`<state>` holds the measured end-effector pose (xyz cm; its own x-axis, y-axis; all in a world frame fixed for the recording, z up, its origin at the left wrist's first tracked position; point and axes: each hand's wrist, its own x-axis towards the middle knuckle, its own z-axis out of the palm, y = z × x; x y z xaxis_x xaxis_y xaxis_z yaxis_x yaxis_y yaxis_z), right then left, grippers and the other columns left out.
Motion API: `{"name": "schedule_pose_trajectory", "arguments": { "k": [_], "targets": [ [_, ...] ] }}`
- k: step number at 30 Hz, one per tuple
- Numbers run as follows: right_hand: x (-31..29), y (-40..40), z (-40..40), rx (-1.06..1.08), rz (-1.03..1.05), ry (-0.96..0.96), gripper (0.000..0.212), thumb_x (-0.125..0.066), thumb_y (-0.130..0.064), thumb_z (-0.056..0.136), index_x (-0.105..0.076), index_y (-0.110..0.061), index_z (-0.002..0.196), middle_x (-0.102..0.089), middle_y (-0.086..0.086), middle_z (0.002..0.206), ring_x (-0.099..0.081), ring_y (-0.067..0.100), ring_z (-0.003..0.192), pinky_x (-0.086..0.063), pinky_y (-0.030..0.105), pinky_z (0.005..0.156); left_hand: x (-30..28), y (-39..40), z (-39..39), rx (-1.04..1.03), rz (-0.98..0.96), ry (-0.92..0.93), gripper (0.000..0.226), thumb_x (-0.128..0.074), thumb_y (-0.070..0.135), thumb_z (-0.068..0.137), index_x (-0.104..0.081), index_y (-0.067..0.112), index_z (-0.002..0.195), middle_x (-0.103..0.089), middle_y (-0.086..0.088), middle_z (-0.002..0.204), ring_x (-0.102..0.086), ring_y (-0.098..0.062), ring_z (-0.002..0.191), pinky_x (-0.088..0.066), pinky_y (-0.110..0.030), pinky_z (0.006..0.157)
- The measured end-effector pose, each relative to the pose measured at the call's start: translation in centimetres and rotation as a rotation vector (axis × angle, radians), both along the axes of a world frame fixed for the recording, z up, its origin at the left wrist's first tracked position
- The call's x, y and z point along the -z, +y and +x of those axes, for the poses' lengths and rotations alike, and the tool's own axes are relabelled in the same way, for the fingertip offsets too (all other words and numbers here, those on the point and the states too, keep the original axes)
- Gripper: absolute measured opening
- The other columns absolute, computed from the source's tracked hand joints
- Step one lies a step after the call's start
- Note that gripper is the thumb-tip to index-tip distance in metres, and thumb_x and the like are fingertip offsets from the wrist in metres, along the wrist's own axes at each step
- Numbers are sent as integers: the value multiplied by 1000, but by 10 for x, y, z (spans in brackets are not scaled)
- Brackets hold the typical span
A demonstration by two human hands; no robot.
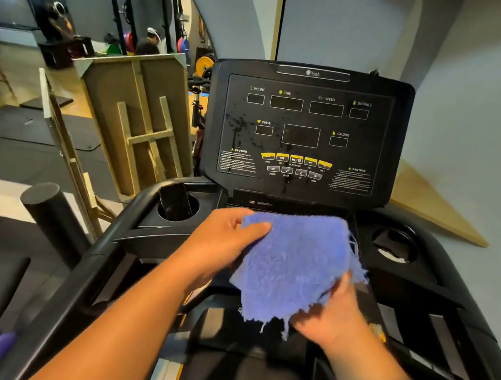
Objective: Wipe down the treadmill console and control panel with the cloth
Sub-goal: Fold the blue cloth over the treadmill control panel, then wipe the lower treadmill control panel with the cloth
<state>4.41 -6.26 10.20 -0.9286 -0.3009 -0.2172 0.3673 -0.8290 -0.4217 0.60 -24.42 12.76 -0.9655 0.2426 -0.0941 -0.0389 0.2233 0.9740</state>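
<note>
Blue, frayed terry cloth [293, 262] hung spread between the person's two hands, held in the air in front of the treadmill and below its upright black console [305, 133]. The left hand [221, 244] gripped the cloth's upper left corner, thumb lying over the top of the fabric and the fingers tucked behind it. The right hand [330, 317] held the lower right edge, its thumb pressed against the front of the cloth while its fingers were hidden under the loose, ragged hem. The cloth touched neither the console nor the control panel.

The console's flat dark control panel [300, 135] showed dark, unlit display windows labelled incline, time, speed, distance, pulse and calorie, with a row of yellow buttons [296, 160] beneath them. Wet speckles and drips [237, 128] marked the panel's left side near the pulse window. A round black cup holder [177, 208] at the left of the tray held a dark object, and another cup holder [395, 244] sat at the right. Wooden panels [135, 119] leaned beside the machine on the left.
</note>
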Motion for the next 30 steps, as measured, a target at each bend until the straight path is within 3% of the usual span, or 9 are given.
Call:
{"name": "schedule_pose_trajectory", "arguments": {
  "k": [2, 4, 7, 13, 16, 20, 23, 28, 30],
  "targets": [
    [8, -14, 5, -56, 33, -32, 60, -54, -66, 80, -79, -12, 87, -76, 8, 82, -75, 23, 76, -62, 37, 66, 10, -7, -2, -67, -98, 11, 15, -64, 38, 90, -75, 29, 90, -75, 3, 85, -71, -17, 82, -55, -35, 73],
    [8, -19, 5, -163, 131, -122, 80, -50, -72, 84, -74, 0, 109, -74, 19, 103, -73, 34, 94, -60, 48, 79, 19, -14, -2, -105, -135, 11, 12, -67, 38, 87, -76, 30, 88, -76, 7, 85, -72, -13, 84, -58, -34, 78],
    [17, -29, 7, -208, 409, -35, 49, -56, -25, 96, -54, 5, 135, -60, 7, 111, -58, 14, 112, -42, 29, 110, 31, -22, -3, -118, -137, 11, 13, -69, 40, 86, -76, 29, 87, -75, 8, 84, -71, -10, 82, -57, -31, 76],
    [53, -4, -16, 23, 540, -142, 31, -48, -18, 101, -61, -8, 127, -71, 12, 122, -68, 28, 113, -51, 46, 99, 88, -93, -18, -480, -281, 45, 24, -56, 51, 88, -70, 31, 90, -72, 8, 87, -70, -16, 81, -57, -40, 79],
    [51, -4, -26, 88, 632, -114, 18, -47, -17, 101, -61, -8, 97, -68, 9, 90, -71, 18, 76, -56, 32, 68, 126, -130, -11, -476, -501, 111, 19, -51, 42, 95, -67, 33, 98, -70, 10, 95, -64, -6, 89, -48, -31, 81],
    [40, -38, -48, -353, 1502, 35, 31, -47, -28, 104, -59, -14, 129, -63, 7, 96, -61, 19, 78, -52, 36, 78, 166, -149, 6, -294, -590, 55, 28, -42, 48, 97, -65, 34, 103, -66, 8, 100, -62, -11, 94, -47, -33, 85],
    [67, -58, -46, 317, 1769, 482, 43, -37, -26, 101, -52, -6, 136, -58, 9, 126, -54, 16, 109, -41, 26, 99, 187, -149, 19, -156, -788, 123, 47, -29, 57, 97, -67, 30, 106, -68, 6, 93, -62, -15, 89, -48, -36, 84],
    [137, -107, -50, -88, 2444, 632, 79, -51, -36, 98, -11, -3, 157, -8, 19, 166, -3, 37, 153, -1, 46, 123, 192, -149, 26, -202, -840, 275, 57, -15, 54, 95, -64, 27, 89, -59, 11, 73, -56, -13, 71, -48, -38, 75],
    [145, -114, -47, -86, 2515, 644, 85, -58, -42, 92, -19, -2, 156, -16, 22, 164, -10, 41, 152, -6, 52, 121, 195, -149, 27, -228, -838, 296, 57, -15, 53, 97, -65, 27, 88, -63, 9, 75, -56, -11, 71, -48, -36, 75]
  ]
}}
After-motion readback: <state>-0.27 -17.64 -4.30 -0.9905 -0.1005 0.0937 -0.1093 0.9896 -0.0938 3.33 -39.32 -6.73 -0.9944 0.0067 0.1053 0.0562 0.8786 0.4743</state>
